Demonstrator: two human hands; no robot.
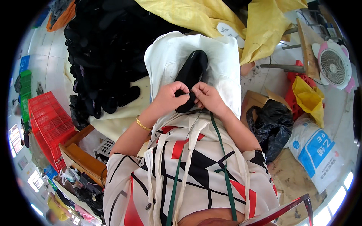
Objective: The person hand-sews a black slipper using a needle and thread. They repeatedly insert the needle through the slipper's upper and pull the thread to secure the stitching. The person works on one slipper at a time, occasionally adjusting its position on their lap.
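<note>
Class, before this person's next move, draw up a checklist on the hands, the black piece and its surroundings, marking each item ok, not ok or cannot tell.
1. Left hand on the long, round-ended black fabric piece: ok, fingers pinched at its near end.
2. Right hand at the same piece: ok, fingertips gathered beside the left's.
3. Piece supported: ok, the creased white sheet lies beneath it.
4. Large heap of black fabric pieces off the working spot: ok, it lies to the left.
5. Thin dark green cord clear of the right wrist: cannot tell.
6. Anything small between the fingertips: cannot tell.
</note>
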